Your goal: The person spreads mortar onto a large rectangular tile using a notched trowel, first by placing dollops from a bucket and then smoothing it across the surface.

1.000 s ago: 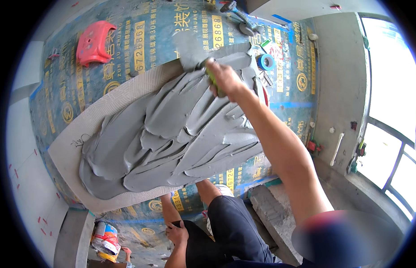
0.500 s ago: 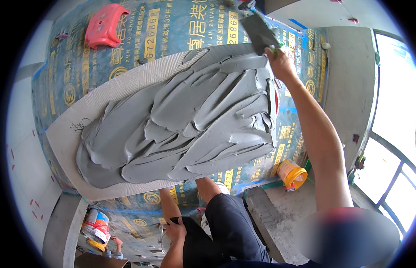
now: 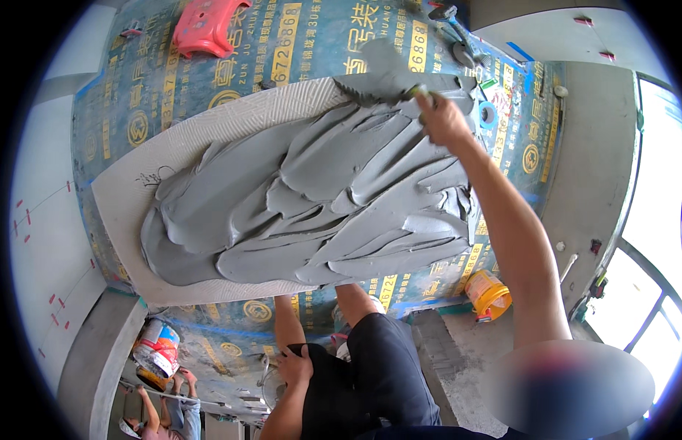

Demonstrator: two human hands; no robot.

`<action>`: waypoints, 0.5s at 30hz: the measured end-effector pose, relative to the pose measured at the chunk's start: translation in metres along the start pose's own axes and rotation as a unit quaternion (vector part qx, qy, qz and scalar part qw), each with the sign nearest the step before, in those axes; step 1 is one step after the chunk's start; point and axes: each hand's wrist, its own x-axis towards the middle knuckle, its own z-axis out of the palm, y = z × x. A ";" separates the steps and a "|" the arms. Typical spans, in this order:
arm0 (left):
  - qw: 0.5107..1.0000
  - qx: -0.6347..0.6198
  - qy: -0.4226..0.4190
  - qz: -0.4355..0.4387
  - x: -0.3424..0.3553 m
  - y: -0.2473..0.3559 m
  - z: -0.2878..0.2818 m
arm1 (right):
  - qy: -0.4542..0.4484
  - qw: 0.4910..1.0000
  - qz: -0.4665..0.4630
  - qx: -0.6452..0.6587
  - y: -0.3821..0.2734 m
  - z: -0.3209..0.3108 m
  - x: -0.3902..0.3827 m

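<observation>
A large white tile [image 3: 231, 125] lies ribbed back up in front of me, most of it covered by thick grey mortar [image 3: 319, 198] in overlapping smears. My right hand [image 3: 443, 117] reaches to the tile's far edge and grips the handle of a flat trowel [image 3: 381, 70]. The trowel blade is loaded with grey mortar and rests at the far rim of the spread. My left hand [image 3: 293, 367] lies on my thigh over black shorts, holding nothing.
Blue printed protective film [image 3: 172, 95] covers the floor. A red plastic stool [image 3: 209, 26] stands far left, a blue tape roll [image 3: 487, 114] and hand tools [image 3: 458, 44] far right. An orange bucket [image 3: 487, 293] sits near right, another bucket [image 3: 157, 348] and a person [image 3: 165, 411] lower left.
My right hand lifted the trowel off the mortar toward the far corner, then brought it back down onto the tile's far edge. My left hand stayed on my thigh.
</observation>
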 end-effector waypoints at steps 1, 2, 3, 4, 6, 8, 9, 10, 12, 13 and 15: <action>1.000 0.001 0.006 0.014 -0.001 0.002 0.001 | 0.041 0.999 0.005 0.015 0.004 -0.007 0.015; 0.999 0.013 0.030 0.021 0.001 0.006 0.009 | 0.119 0.990 -0.042 -0.058 0.026 -0.012 0.036; 0.999 0.014 0.033 0.021 0.003 -0.001 0.010 | 0.139 0.989 -0.022 -0.038 0.023 0.002 0.031; 0.999 0.014 0.035 0.021 0.007 -0.009 0.012 | 0.126 0.992 0.014 0.000 0.026 0.011 0.017; 1.000 0.004 0.030 0.006 0.005 -0.014 0.005 | 0.078 0.996 0.012 0.037 0.025 0.036 -0.043; 1.000 -0.009 0.025 0.017 0.009 -0.018 0.002 | 0.034 0.996 -0.072 0.039 0.018 0.066 -0.108; 0.999 -0.013 0.020 0.022 0.011 -0.023 0.003 | -0.037 0.995 -0.046 0.083 -0.005 0.084 -0.147; 0.999 -0.013 0.021 0.021 0.014 -0.030 0.007 | -0.098 0.991 -0.036 0.089 -0.021 0.109 -0.174; 0.999 -0.016 0.024 0.028 0.020 -0.037 0.011 | -0.160 0.972 -0.170 0.013 -0.052 0.167 -0.211; 0.999 -0.019 0.027 0.030 0.022 -0.038 0.009 | -0.157 0.962 -0.222 -0.013 -0.070 0.201 -0.227; 0.998 -0.030 0.030 0.051 0.021 -0.032 0.005 | -0.216 0.925 -0.294 -0.108 -0.092 0.273 -0.236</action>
